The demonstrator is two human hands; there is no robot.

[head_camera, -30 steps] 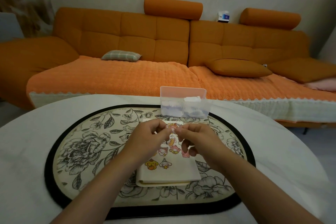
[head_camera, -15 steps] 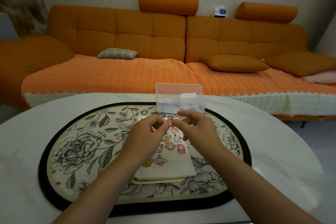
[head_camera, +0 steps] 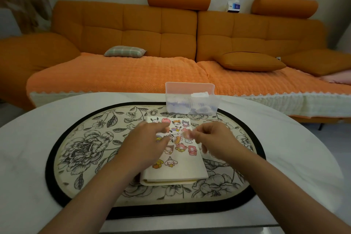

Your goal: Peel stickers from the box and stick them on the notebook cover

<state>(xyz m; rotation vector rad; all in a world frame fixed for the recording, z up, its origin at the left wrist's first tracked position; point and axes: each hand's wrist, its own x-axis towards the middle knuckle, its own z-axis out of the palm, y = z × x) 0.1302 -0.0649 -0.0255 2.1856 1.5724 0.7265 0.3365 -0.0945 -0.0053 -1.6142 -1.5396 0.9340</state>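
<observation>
The cream notebook (head_camera: 178, 169) lies closed on the floral mat, its cover carrying several cartoon stickers. Behind it stands the translucent plastic box (head_camera: 190, 99) with white sticker sheets inside. My left hand (head_camera: 146, 142) is spread over the left part of the cover with fingers extended, and it hides some stickers. My right hand (head_camera: 214, 138) hovers over the cover's right edge and pinches a small pale sticker piece (head_camera: 187, 135) between thumb and fingertips. Both hands are motion-blurred.
An oval floral mat (head_camera: 85, 148) with a black border covers the middle of the white round table (head_camera: 24, 157). An orange sofa (head_camera: 123, 74) with cushions runs along the far side of the table.
My hands, which were pinched together above the notebook, have come apart. The left has dropped toward the cover with fingers spread, and the right has drawn away to the right with the small piece.
</observation>
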